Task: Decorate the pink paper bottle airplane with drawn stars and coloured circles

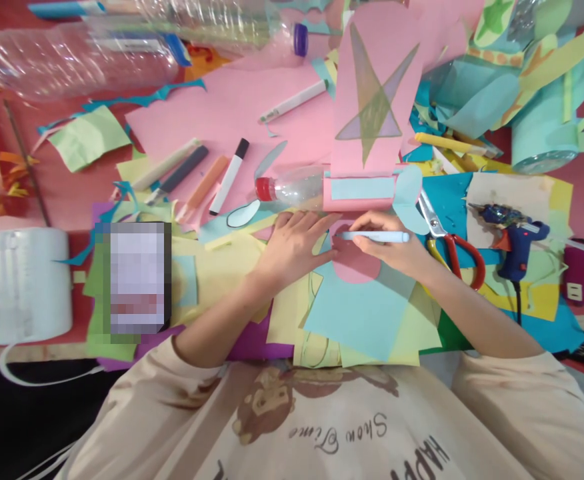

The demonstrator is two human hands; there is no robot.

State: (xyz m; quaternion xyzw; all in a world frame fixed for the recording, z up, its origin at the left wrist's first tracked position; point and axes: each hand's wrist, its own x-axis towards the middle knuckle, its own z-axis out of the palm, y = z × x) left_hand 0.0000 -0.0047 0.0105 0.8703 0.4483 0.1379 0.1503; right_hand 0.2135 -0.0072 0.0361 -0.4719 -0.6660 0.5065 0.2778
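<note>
Now pressing flat, fingers spread, left hand (292,247) on the yellow paper (222,267) just left of the pink paper shape (355,263), fingertips touching its edge. Pinching a pale blue marker (375,237), right hand (397,247), fingers closed around the barrel, long axis lying crosswise, tip pointing left toward the other hand and resting at the top of the pink shape. Nearer to the marker tip, right hand; close by on the right, scissors (452,243) and glue gun (515,240), untouched.

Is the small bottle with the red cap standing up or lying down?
Lying down: the small bottle rests on its side on the pink paper, red cap pointing left.
</note>
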